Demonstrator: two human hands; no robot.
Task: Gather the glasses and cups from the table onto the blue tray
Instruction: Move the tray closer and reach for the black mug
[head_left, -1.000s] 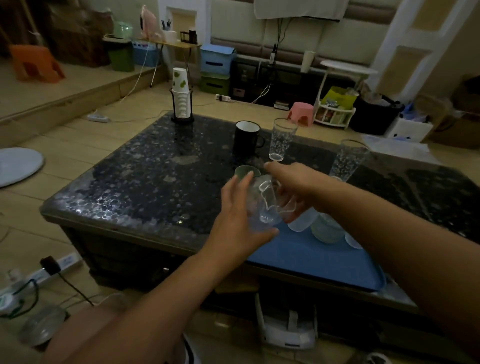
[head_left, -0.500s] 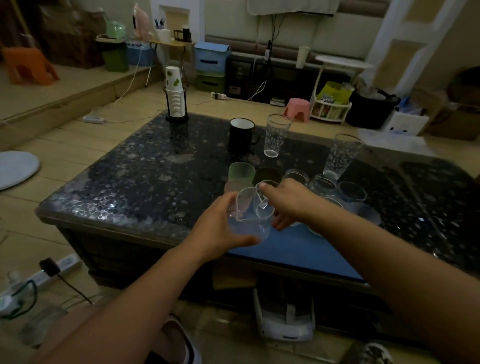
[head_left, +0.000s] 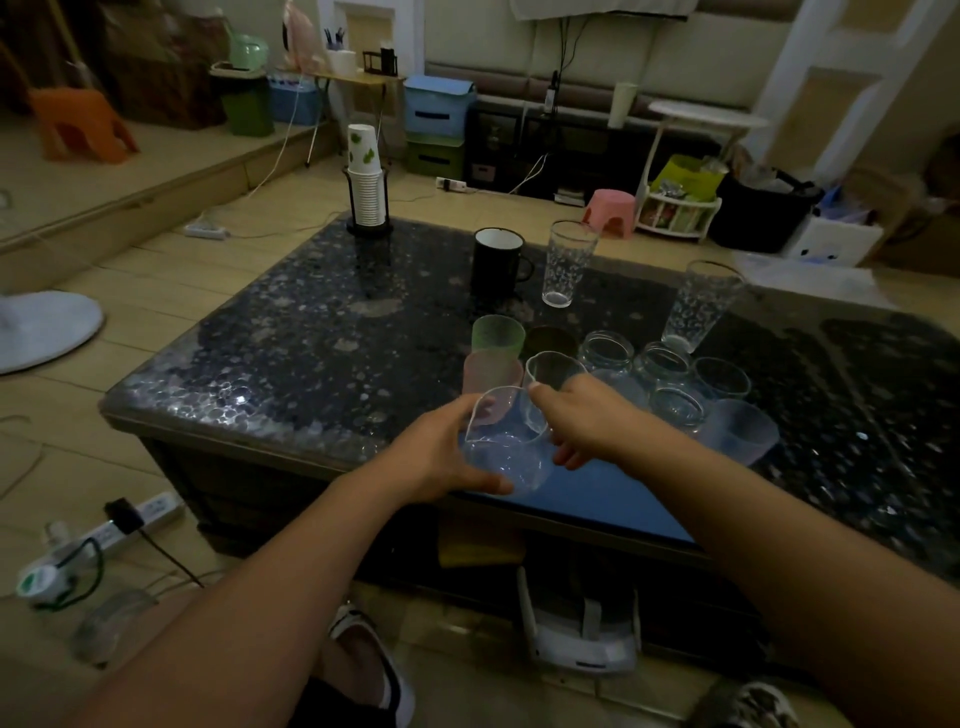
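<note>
The blue tray (head_left: 618, 499) lies at the near edge of the dark stone table (head_left: 322, 332). My left hand (head_left: 441, 457) grips a clear plastic cup (head_left: 504, 452) at the tray's left front corner. Beside it my right hand (head_left: 587, 415) pinches the rim of a second clear cup (head_left: 550, 371). Behind them stand a pink cup (head_left: 491, 371), a green cup (head_left: 497, 335) and several small clear glasses (head_left: 660, 364). A black mug (head_left: 496, 262) and two tall patterned glasses (head_left: 566, 262) (head_left: 698, 304) remain further back on the table.
A holder with stacked paper cups (head_left: 366, 182) stands at the table's far left corner. Power strips and cables (head_left: 104, 535) lie on the floor to the left. A white device (head_left: 582, 634) sits under the table edge. My shoe (head_left: 374, 654) is below.
Both hands and the two clear cups have come down and toward me, to the tray's front left corner. The cups behind them have come into view.
</note>
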